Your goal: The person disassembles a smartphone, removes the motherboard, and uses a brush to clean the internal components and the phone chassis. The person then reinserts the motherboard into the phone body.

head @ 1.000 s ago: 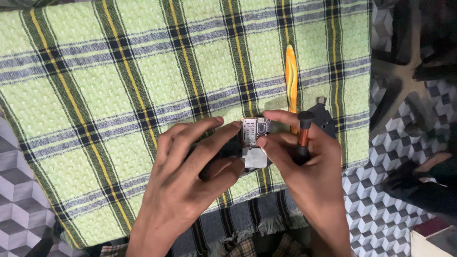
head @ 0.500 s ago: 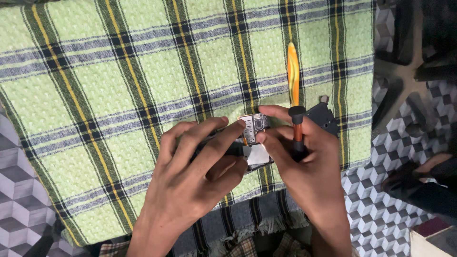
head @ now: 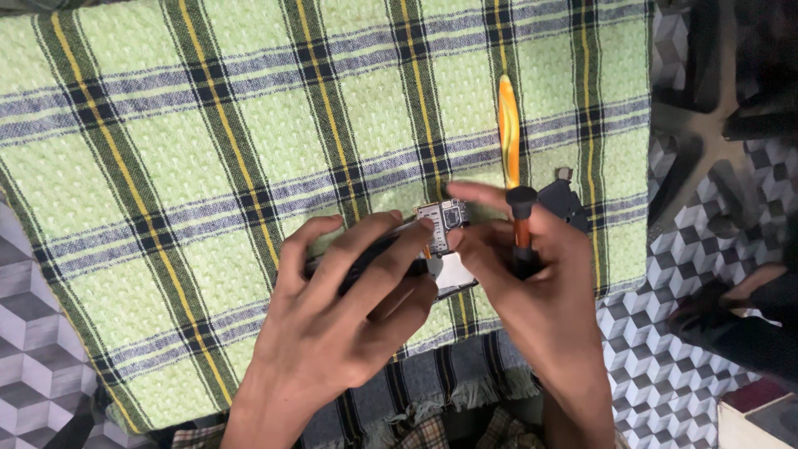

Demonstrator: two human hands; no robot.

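From the head camera, the left hand [head: 332, 324] lies over a dark, flat device [head: 374, 254], its fingers [head: 366, 249] curled along its top edge and closed on it. At the device's right end a small circuit board [head: 445, 224] shows, bare above the green checked cloth [head: 208, 141]. The right hand [head: 540, 283] is closed round a screwdriver [head: 521, 229] with an orange shaft and black cap, its forefinger reaching to the board. An orange pry tool [head: 508, 125] lies on the cloth beyond, and a small dark part [head: 565, 202] rests just beside the right hand.
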